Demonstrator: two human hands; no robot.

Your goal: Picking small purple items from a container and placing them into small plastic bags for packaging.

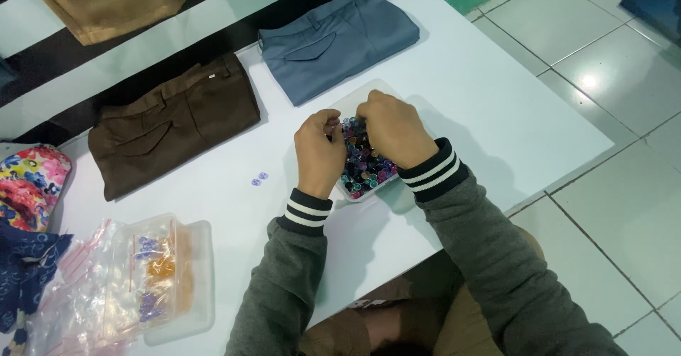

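Observation:
Both my hands are over a clear plastic box [372, 90] filled with several small coloured buttons [365, 166] in blue, pink and purple. My left hand [319, 150] rests at the box's left side, fingers curled and pinching among the buttons. My right hand [394, 127] covers the box's upper right, fingers bent down into the pile. What the fingertips hold is hidden. Two loose pale purple buttons [259, 178] lie on the white table [496, 100], left of my left hand.
Folded blue-grey trousers [337, 40] and brown trousers [170, 122] lie at the far side of the table. Tan cloth [106, 1] lies beyond. A clear container with small bags of buttons [152, 274] sits at the near left, beside floral fabric [28, 185]. Tiled floor is on the right.

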